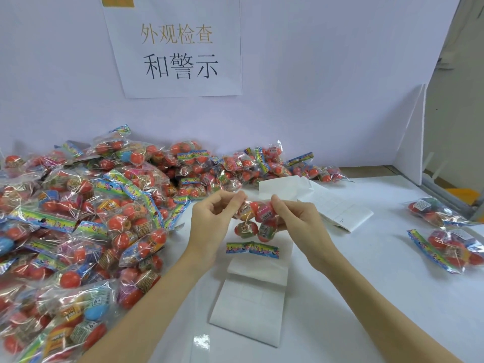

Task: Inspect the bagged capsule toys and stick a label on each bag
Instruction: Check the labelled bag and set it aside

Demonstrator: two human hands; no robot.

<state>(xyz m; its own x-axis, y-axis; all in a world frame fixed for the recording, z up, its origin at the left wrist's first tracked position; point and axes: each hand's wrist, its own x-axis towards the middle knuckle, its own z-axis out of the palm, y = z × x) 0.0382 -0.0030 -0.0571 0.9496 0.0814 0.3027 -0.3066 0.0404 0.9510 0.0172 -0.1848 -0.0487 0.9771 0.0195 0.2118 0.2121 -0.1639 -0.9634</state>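
A clear bag of red capsule toys (255, 221) hangs above the white table, its rainbow header card (252, 249) at the bottom. My left hand (212, 218) pinches the bag's top left edge. My right hand (298, 218) pinches the top right edge, fingers curled on the plastic. Under the bag lies a long strip of white label backing paper (251, 297). I see no label on either hand's fingertips.
A big heap of bagged capsule toys (86, 218) fills the left side and runs along the back wall. Two bags (450, 247) lie apart at the right. A folded label sheet (337, 205) lies behind my right hand. A paper sign (178, 48) hangs on the wall.
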